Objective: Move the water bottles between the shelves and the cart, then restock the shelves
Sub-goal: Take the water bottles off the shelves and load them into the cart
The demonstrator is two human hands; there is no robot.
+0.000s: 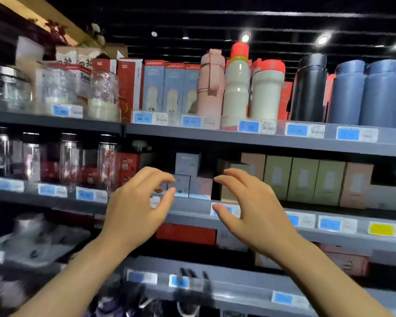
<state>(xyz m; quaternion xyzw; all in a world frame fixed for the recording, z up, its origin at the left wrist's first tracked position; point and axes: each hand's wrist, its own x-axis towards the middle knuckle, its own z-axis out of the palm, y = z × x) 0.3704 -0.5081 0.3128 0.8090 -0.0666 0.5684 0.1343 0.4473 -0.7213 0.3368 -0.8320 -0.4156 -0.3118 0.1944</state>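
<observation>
While reaching, left hand and right hand empty, fingers loosely curled; between them small boxes (probably light, stiff): best gripped by opposite sides.

**Grey shelves with bottles and boxes**

The top shelf carries a pink bottle; to its right stand two cream bottles, a black flask and blue flasks. Below this shelf, green boxes stand in a row.

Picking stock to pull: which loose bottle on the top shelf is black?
The black bottle, standing between the cream red-lidded tumbler and the blue bottles; it is the only dark one.
</observation>
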